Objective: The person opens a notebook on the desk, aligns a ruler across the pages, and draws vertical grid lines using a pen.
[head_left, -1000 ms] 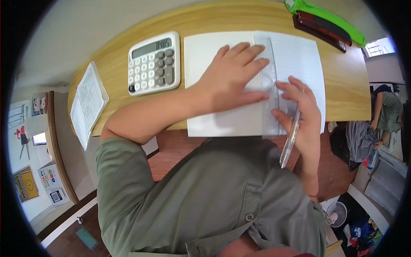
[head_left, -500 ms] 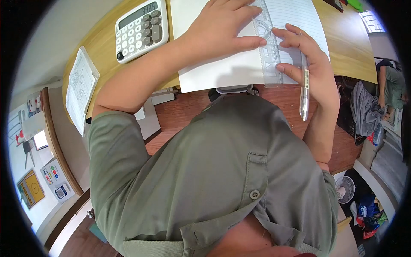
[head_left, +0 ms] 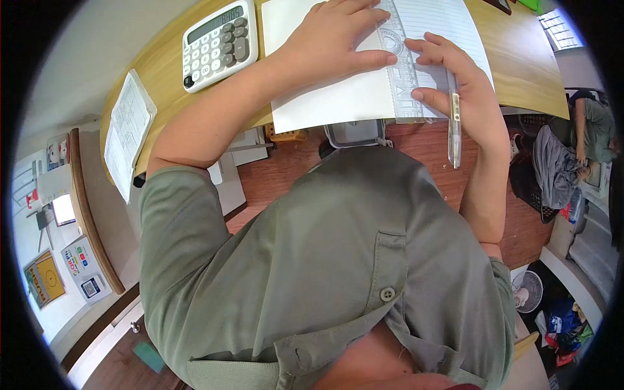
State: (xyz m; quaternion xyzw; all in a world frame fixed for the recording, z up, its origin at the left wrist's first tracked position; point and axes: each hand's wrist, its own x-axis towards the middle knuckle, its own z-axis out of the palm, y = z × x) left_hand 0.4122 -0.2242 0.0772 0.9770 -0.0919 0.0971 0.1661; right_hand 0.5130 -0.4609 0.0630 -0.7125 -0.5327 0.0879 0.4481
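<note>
A clear plastic ruler (head_left: 404, 78) with cut-out shapes lies lengthwise along the middle of an open notebook (head_left: 338, 107), between a blank white page and a lined one. My left hand (head_left: 331, 42) rests flat on the blank page, fingers spread; its fingertips and thumb reach the ruler's left edge. At the ruler's right edge is my right hand (head_left: 471, 91), with thumb and forefinger apart near it. A clear-barrelled pen (head_left: 454, 133) is held in that hand, pointing down past the desk edge; its upper end is hidden by the fingers.
A white calculator (head_left: 220, 45) stands on the wooden desk (head_left: 523, 58) left of the notebook. Nearer the left edge lies a stack of printed papers (head_left: 129, 133). Below the desk are a grey bin (head_left: 354, 133) and a yellow object (head_left: 286, 134). Another person (head_left: 595, 130) is at far right.
The whole view has shifted slightly, bringing the yellow object under the desk into sight. Both hands keep nearly the same pose at the ruler, and the pen stays in the right hand.
</note>
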